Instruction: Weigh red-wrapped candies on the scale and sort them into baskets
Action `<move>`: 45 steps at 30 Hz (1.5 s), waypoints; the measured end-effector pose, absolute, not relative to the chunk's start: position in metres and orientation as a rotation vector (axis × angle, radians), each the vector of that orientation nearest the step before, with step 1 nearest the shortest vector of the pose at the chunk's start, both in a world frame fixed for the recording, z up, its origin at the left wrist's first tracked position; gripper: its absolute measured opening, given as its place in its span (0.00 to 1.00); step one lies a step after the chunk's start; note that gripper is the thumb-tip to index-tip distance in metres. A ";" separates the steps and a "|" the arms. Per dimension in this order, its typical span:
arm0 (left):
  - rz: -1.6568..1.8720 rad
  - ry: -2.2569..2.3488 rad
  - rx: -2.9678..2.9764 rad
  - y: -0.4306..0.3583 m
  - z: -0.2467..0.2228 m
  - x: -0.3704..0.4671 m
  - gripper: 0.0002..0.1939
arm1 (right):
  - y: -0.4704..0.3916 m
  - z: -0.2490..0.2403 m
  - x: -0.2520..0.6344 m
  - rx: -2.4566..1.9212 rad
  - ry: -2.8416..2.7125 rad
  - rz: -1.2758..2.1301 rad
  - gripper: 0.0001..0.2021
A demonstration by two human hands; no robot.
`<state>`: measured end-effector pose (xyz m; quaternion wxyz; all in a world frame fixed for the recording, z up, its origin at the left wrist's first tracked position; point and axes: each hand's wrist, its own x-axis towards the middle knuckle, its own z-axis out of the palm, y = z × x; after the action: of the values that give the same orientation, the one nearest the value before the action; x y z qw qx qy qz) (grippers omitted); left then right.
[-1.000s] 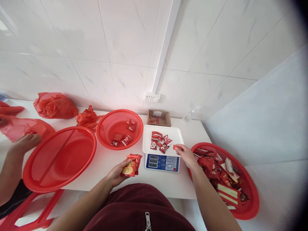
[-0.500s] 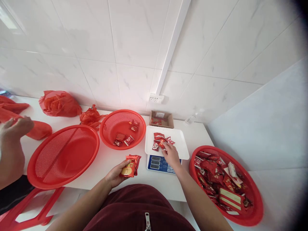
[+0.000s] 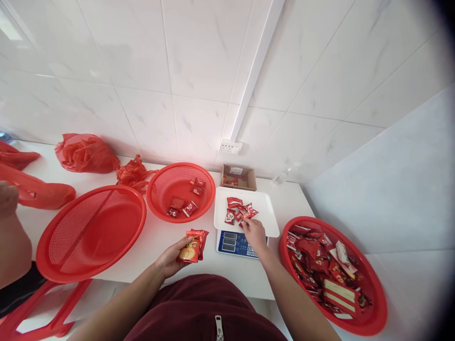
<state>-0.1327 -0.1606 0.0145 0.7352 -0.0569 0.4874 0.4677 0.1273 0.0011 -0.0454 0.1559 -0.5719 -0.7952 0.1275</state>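
your left hand (image 3: 173, 258) grips red packets (image 3: 192, 247) beside scale (image 3: 239, 242), perhaps sparing tray (image 3: 266, 208) their weight; right hand (image 3: 256, 235) touches small packets (image 3: 230, 216), cannot tell if gripping.

Looks forward and down from the head, above and behind the left hand (image 3: 173, 258) and right hand (image 3: 255, 234), near enough to take in both forearms (image 3: 130, 300) and, closest of all, the maroon garment (image 3: 199, 315) below them. Runs on past the hands over the white table (image 3: 154, 241) to the tiled wall (image 3: 199, 61), seen across the upper part. Spreads wide, from another person's arm (image 3: 12, 253) well left of the left hand to a red basket (image 3: 379, 312) right of the right hand.
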 end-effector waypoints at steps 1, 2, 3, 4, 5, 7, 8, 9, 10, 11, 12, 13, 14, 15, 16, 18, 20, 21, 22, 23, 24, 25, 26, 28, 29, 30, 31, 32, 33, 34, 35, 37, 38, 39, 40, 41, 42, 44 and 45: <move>1.029 1.068 -0.123 -0.160 0.014 -0.133 0.11 | 0.001 -0.046 0.128 -1.641 -2.274 0.359 0.16; 1.030 1.065 -0.120 -0.160 0.014 -0.133 0.11 | 0.001 -0.046 0.127 -1.647 -2.274 0.349 0.16; 1.031 1.064 -0.118 -0.160 0.014 -0.133 0.11 | 0.001 -0.046 0.127 -1.653 -2.276 0.338 0.16; 1.032 1.062 -0.115 -0.160 0.013 -0.132 0.11 | 0.001 -0.046 0.126 -1.660 -2.283 0.328 0.16; 1.029 1.060 -0.113 -0.160 0.013 -0.132 0.11 | 0.001 -0.046 0.125 -1.665 -2.295 0.323 0.17; 1.026 1.057 -0.106 -0.160 0.013 -0.132 0.11 | 0.001 -0.046 0.122 -1.675 -2.334 0.328 0.19; 1.025 1.058 -0.104 -0.160 0.013 -0.132 0.11 | 0.002 -0.046 0.121 -1.685 -2.354 0.334 0.19; 1.025 1.058 -0.103 -0.160 0.013 -0.132 0.12 | 0.002 -0.046 0.120 -1.697 -2.370 0.337 0.20; 1.028 1.058 -0.103 -0.161 0.012 -0.132 0.12 | 0.002 -0.045 0.119 -1.708 -2.381 0.338 0.19; 1.029 1.057 -0.105 -0.161 0.012 -0.133 0.12 | 0.002 -0.045 0.118 -1.715 -2.389 0.338 0.19; 1.030 1.056 -0.108 -0.161 0.012 -0.133 0.13 | 0.002 -0.044 0.117 -1.721 -2.394 0.335 0.19; 1.029 1.056 -0.111 -0.162 0.012 -0.133 0.13 | 0.002 -0.044 0.116 -1.727 -2.397 0.331 0.19; 1.028 1.057 -0.114 -0.162 0.011 -0.133 0.13 | 0.002 -0.042 0.115 -1.737 -2.401 0.324 0.20; 1.026 1.061 -0.116 -0.162 0.011 -0.133 0.13 | 0.002 -0.041 0.114 -1.752 -2.409 0.316 0.20; 1.025 1.065 -0.118 -0.162 0.011 -0.133 0.13 | 0.002 -0.039 0.112 -1.772 -2.420 0.306 0.21; 1.025 1.069 -0.121 -0.162 0.010 -0.133 0.13 | 0.002 -0.036 0.110 -1.804 -2.447 0.286 0.22; 1.027 1.067 -0.121 -0.162 0.010 -0.133 0.12 | 0.002 -0.032 0.108 -1.808 -2.463 0.275 0.22; 1.028 1.065 -0.121 -0.162 0.010 -0.133 0.12 | 0.002 -0.031 0.108 -1.800 -2.462 0.273 0.22; 1.027 1.065 -0.121 -0.162 0.010 -0.133 0.12 | 0.002 -0.030 0.108 -1.787 -2.455 0.272 0.21; 1.028 1.065 -0.119 -0.162 0.010 -0.133 0.12 | 0.002 -0.030 0.109 -1.769 -2.445 0.273 0.19; 1.029 1.064 -0.118 -0.162 0.011 -0.133 0.12 | 0.002 -0.030 0.110 -1.748 -2.434 0.274 0.18; 1.029 1.065 -0.118 -0.163 0.011 -0.133 0.12 | 0.001 -0.031 0.112 -1.723 -2.423 0.277 0.16; 1.030 1.066 -0.118 -0.163 0.011 -0.133 0.11 | 0.002 -0.032 0.114 -1.696 -2.413 0.281 0.15; 1.034 1.064 -0.117 -0.163 0.011 -0.133 0.11 | 0.003 -0.038 0.118 -1.653 -2.371 0.284 0.14; 1.035 1.064 -0.117 -0.163 0.011 -0.133 0.12 | 0.004 -0.042 0.121 -1.642 -2.333 0.279 0.15; 1.035 1.064 -0.117 -0.163 0.011 -0.133 0.12 | 0.006 -0.046 0.124 -1.641 -2.282 0.270 0.15; 1.036 1.065 -0.116 -0.163 0.011 -0.133 0.12 | 0.008 -0.051 0.126 -1.649 -2.221 0.262 0.15; 1.037 1.066 -0.115 -0.162 0.011 -0.133 0.12 | 0.010 -0.055 0.128 -1.660 -2.162 0.261 0.16; 1.036 1.067 -0.115 -0.162 0.010 -0.133 0.12 | 0.012 -0.059 0.130 -1.673 -2.112 0.273 0.16; 1.034 1.069 -0.116 -0.162 0.010 -0.133 0.12 | 0.014 -0.063 0.132 -1.684 -2.074 0.298 0.16; 1.033 1.070 -0.116 -0.162 0.010 -0.132 0.12 | 0.015 -0.066 0.132 -1.690 -2.052 0.336 0.16; 1.030 1.073 -0.117 -0.162 0.010 -0.132 0.12 | 0.017 -0.069 0.133 -1.667 -2.052 0.429 0.15; 1.030 1.075 -0.117 -0.162 0.010 -0.132 0.12 | 0.018 -0.070 0.133 -1.637 -2.069 0.473 0.14; 1.030 1.075 -0.117 -0.162 0.010 -0.132 0.12 | 0.019 -0.070 0.132 -1.600 -2.092 0.505 0.13; 1.030 1.075 -0.117 -0.162 0.010 -0.132 0.12 | 0.020 -0.069 0.132 -1.562 -2.115 0.519 0.13; 1.029 1.075 -0.118 -0.162 0.010 -0.132 0.12 | 0.021 -0.068 0.133 -1.538 -2.125 0.507 0.14; 1.028 1.075 -0.118 -0.162 0.010 -0.133 0.13 | 0.024 -0.068 0.134 -1.536 -2.118 0.473 0.15; 1.029 1.073 -0.115 -0.163 0.011 -0.133 0.13 | 0.030 -0.067 0.137 -1.592 -2.066 0.372 0.18; 1.031 1.073 -0.114 -0.163 0.012 -0.133 0.13 | 0.034 -0.068 0.139 -1.637 -2.041 0.333 0.20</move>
<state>-0.1332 -0.1627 0.0116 0.7343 -0.0521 0.4882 0.4688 0.1392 0.0342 -0.0676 0.2496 -0.6010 -0.7494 0.1223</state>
